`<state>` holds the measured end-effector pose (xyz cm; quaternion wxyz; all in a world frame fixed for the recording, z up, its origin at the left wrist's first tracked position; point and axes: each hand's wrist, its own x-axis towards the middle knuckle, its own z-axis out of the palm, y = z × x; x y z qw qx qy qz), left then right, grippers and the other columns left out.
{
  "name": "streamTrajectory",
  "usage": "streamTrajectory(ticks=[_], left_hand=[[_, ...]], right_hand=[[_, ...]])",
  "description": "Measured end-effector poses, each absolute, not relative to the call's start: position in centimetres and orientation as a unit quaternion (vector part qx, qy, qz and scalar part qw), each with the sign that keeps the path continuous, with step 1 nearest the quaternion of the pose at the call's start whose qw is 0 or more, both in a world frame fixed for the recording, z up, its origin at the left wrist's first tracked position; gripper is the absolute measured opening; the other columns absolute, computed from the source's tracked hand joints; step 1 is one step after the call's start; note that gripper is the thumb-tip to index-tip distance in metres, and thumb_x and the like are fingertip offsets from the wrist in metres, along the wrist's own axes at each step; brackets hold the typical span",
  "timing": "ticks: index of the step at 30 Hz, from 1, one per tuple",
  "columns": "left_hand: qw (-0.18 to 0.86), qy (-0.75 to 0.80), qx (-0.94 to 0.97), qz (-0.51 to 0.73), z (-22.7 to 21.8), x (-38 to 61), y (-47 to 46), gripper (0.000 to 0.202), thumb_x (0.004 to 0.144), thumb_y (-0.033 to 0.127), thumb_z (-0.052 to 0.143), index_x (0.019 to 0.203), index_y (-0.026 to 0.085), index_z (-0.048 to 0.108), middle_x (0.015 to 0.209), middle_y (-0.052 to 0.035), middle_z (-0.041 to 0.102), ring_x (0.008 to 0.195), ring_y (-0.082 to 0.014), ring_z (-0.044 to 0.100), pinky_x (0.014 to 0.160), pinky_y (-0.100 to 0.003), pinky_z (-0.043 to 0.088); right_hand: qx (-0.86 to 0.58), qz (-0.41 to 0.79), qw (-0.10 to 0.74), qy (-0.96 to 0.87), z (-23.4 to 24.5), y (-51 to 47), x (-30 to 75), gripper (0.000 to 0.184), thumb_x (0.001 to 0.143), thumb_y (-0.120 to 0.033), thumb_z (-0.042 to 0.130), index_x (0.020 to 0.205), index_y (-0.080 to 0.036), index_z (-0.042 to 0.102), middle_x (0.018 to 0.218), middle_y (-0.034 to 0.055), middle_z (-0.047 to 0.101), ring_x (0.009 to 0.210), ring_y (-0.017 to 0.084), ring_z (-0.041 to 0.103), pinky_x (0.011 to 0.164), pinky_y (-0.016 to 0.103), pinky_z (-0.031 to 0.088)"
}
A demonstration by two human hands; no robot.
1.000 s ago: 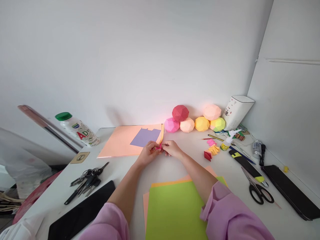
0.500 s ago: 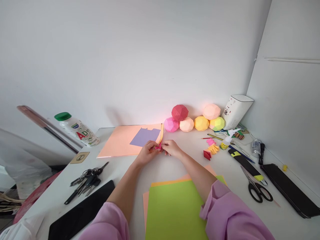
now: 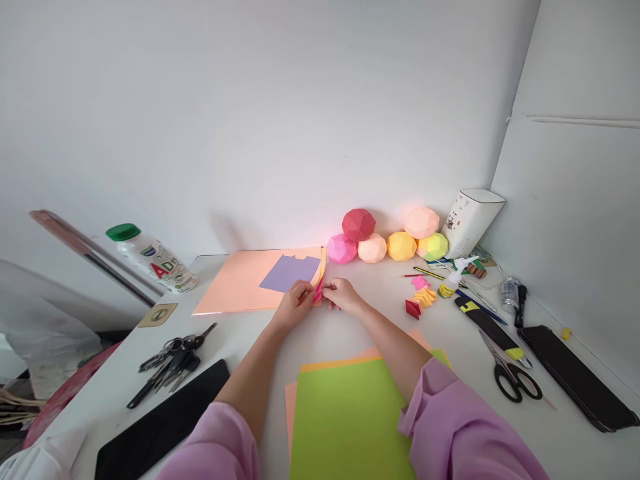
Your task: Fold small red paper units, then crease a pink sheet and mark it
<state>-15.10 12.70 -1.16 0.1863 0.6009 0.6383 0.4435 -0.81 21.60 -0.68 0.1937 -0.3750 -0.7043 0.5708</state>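
Observation:
A small folded piece of pink paper (image 3: 318,292) is pinched between my two hands above the white table. My left hand (image 3: 298,301) closes its thumb and fingers on the paper's left side. At the paper's right edge my right hand (image 3: 343,295) has its fingertips pinched together. My fingers cover part of the piece, so its full shape is hidden. Just behind the hands lie a purple paper sheet (image 3: 287,272) and a yellow paper strip (image 3: 323,260), both on a large peach sheet (image 3: 225,283).
Faceted paper balls, including a dark red one (image 3: 359,225), stand by the wall. To the right are folded paper pieces (image 3: 424,297), a glue bottle (image 3: 450,283), a cutter (image 3: 490,327) and scissors (image 3: 510,373). Green paper (image 3: 350,420) lies in front; keys (image 3: 175,357) and a phone (image 3: 165,420) lie left.
The pink paper has turned more upright between my fingers and shows more of its surface. Both hands stay in nearly the same spot.

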Motion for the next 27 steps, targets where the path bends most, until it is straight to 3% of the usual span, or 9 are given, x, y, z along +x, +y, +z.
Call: streamTrajectory(ticks=[3,7,11,14,19,22,27], left_hand=[[0.160,0.642,0.598,0.451,-1.5,-15.0,12.8,0.016,0.082,0.030,0.045,0.076,0.019,0.055,0.082,-0.0035,0.056,0.069,-0.0143,0.053,0.063,-0.028,0.045],[0.133,0.647,0.594,0.459,-1.8,-14.9,12.8,0.015,0.082,0.029,0.046,0.076,0.019,0.055,0.081,-0.0033,0.058,0.067,-0.0137,0.053,0.061,-0.027,0.045],[0.112,0.648,0.595,0.463,-1.7,-14.7,12.6,0.015,0.082,0.029,0.047,0.075,0.019,0.057,0.081,-0.0042,0.060,0.066,-0.0133,0.054,0.059,-0.026,0.046],[0.098,0.645,0.602,0.460,-1.5,-14.3,12.6,0.018,0.083,0.028,0.045,0.075,0.019,0.058,0.083,-0.0057,0.061,0.069,-0.0140,0.057,0.060,-0.025,0.048],[0.067,0.655,0.614,0.436,-1.7,-14.0,12.7,0.019,0.083,0.026,0.044,0.074,0.020,0.059,0.083,-0.0056,0.061,0.067,-0.0140,0.059,0.059,-0.025,0.049],[0.037,0.677,0.611,0.408,-2.2,-13.9,13.0,0.013,0.078,0.024,0.046,0.084,0.021,0.058,0.079,-0.0030,0.060,0.064,-0.0146,0.058,0.058,-0.027,0.047],[-0.012,0.723,0.590,0.358,-2.7,-13.6,13.7,0.033,0.072,0.023,0.051,0.104,0.017,0.052,0.064,0.0002,0.057,0.065,-0.0211,0.060,0.061,-0.031,0.045]], right_hand=[[-0.387,0.563,0.201,-0.702,-0.5,21.5,-0.7,0.016,0.072,-0.012,0.056,0.087,-0.018,0.055,0.064,-0.0059,0.059,0.039,0.005,0.053,0.031,0.014,0.033],[-0.387,0.555,0.189,-0.712,-0.1,21.2,-0.7,0.004,0.072,-0.012,0.057,0.072,-0.017,0.058,0.052,-0.0068,0.053,0.038,0.006,0.052,0.032,0.014,0.032],[-0.397,0.546,0.187,-0.714,0.3,21.0,-0.8,0.023,0.077,-0.021,0.054,0.056,-0.016,0.049,0.047,-0.0051,0.052,0.035,0.005,0.048,0.032,0.014,0.029],[-0.411,0.537,0.192,-0.712,0.3,20.9,-1.0,0.029,0.079,-0.025,0.052,0.053,-0.017,0.045,0.046,-0.0040,0.052,0.033,0.005,0.046,0.031,0.016,0.029],[-0.436,0.521,0.192,-0.708,0.0,21.0,-1.4,0.024,0.074,-0.020,0.055,0.053,-0.017,0.045,0.047,-0.0039,0.053,0.032,0.006,0.047,0.032,0.017,0.029],[-0.448,0.513,0.191,-0.707,-0.2,21.2,-1.6,0.021,0.073,-0.019,0.054,0.053,-0.017,0.047,0.049,-0.0035,0.056,0.031,0.006,0.047,0.032,0.017,0.030],[-0.461,0.508,0.189,-0.703,-0.5,21.3,-1.8,0.017,0.070,-0.015,0.055,0.054,-0.017,0.048,0.049,-0.0039,0.056,0.032,0.006,0.047,0.032,0.017,0.028]])
